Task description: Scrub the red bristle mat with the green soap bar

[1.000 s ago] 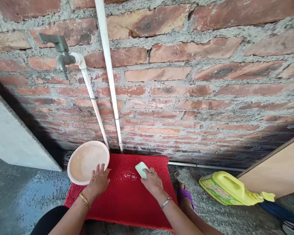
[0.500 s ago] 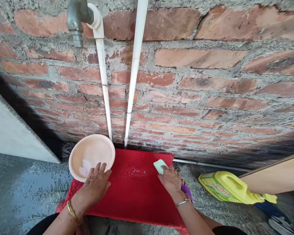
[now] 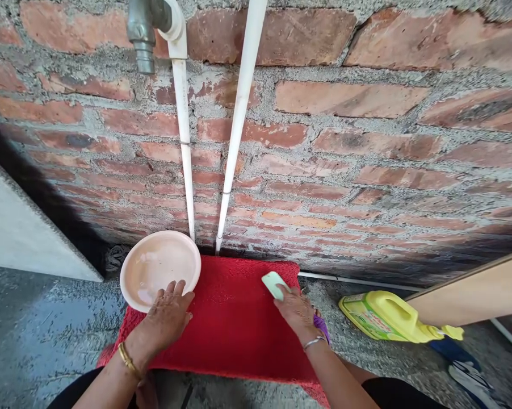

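Brick wall point(image 3: 349, 199) is rising beyond both hands, with two white pipes point(image 3: 239, 113) and a tap point(image 3: 143, 40) standing beyond the left hand point(image 3: 170, 309); grey floor point(image 3: 55, 341) is glistening wet to that hand's left. Between the hands, a red mat point(image 3: 239, 335) is lying broad and flat. The left hand is hovering palm-down with fingers extended and nothing visibly gripped, its fingertips reaching over the near rim of a basin point(image 3: 154, 264); whether they are touching it, one cannot tell. The right hand point(image 3: 296, 312) is grasping a pale green block point(image 3: 274, 284) above the mat's far right corner; contact with the pile is remaining uncertain. A purple sandal point(image 3: 321, 328) is showing just behind this hand, and a yellow bottle point(image 3: 379, 315) is standing to its right. Compared with the earlier views, the right hand is now lying closer to the mat's right edge, and the white puddle between the hands is no longer showing: the liquid is probably soaking in, leaving the mat damp for the work in hand.
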`<act>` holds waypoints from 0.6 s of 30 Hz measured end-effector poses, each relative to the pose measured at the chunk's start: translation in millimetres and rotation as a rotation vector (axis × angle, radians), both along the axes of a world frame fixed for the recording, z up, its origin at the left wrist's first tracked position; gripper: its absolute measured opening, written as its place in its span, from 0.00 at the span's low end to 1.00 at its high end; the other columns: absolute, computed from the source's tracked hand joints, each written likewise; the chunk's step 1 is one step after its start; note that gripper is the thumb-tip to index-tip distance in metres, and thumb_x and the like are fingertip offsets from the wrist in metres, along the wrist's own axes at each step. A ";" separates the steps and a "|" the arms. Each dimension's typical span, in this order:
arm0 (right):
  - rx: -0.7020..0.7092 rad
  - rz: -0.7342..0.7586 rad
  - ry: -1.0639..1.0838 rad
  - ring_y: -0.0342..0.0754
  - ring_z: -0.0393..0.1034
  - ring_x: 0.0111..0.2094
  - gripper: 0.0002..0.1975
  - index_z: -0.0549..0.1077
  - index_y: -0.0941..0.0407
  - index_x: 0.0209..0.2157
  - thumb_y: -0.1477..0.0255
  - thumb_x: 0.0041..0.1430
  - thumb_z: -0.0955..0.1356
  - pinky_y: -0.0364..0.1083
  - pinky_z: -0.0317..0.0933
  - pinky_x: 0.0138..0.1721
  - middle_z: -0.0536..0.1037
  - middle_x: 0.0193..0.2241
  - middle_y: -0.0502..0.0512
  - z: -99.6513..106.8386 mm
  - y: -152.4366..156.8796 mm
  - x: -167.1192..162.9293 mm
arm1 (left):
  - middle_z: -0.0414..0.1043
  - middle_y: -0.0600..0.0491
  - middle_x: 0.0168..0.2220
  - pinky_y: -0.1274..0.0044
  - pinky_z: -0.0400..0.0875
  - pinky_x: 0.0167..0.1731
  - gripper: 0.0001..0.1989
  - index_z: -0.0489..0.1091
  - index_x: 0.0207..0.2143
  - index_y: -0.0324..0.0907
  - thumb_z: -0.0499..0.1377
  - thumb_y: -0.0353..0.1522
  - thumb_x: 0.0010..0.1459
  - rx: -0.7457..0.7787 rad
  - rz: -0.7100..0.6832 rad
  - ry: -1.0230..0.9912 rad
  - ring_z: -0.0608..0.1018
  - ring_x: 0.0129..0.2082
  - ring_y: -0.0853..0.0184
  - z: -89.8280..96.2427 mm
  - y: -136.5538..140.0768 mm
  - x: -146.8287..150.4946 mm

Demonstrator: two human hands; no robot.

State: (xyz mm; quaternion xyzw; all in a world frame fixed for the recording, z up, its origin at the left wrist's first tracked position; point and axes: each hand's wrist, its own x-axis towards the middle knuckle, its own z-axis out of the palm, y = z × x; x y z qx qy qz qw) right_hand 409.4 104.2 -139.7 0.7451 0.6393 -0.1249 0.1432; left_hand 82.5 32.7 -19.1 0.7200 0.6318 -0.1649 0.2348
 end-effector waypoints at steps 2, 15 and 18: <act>0.040 -0.112 -0.034 0.60 0.72 0.48 0.24 0.71 0.55 0.58 0.66 0.62 0.63 0.54 0.61 0.48 0.74 0.48 0.68 7.0 -5.0 8.6 | 0.53 0.40 0.68 0.57 0.56 0.63 0.24 0.63 0.62 0.42 0.50 0.29 0.63 -0.012 -0.012 -0.004 0.57 0.68 0.51 3.4 0.8 -1.1; -0.043 0.246 0.235 0.54 0.67 0.54 0.27 0.71 0.48 0.57 0.68 0.53 0.68 0.49 0.53 0.56 0.71 0.55 0.58 -4.4 -39.0 -63.0 | 0.59 0.39 0.64 0.59 0.58 0.60 0.23 0.64 0.61 0.40 0.49 0.30 0.64 -0.033 -0.087 0.067 0.62 0.64 0.52 -8.8 -0.9 0.5; 0.009 0.062 0.102 0.55 0.71 0.47 0.26 0.72 0.52 0.55 0.71 0.54 0.66 0.50 0.58 0.50 0.75 0.48 0.61 9.7 -43.0 24.9 | 0.61 0.41 0.63 0.60 0.60 0.59 0.23 0.64 0.60 0.42 0.49 0.31 0.63 -0.026 -0.116 0.037 0.63 0.63 0.53 -6.3 -3.0 -1.1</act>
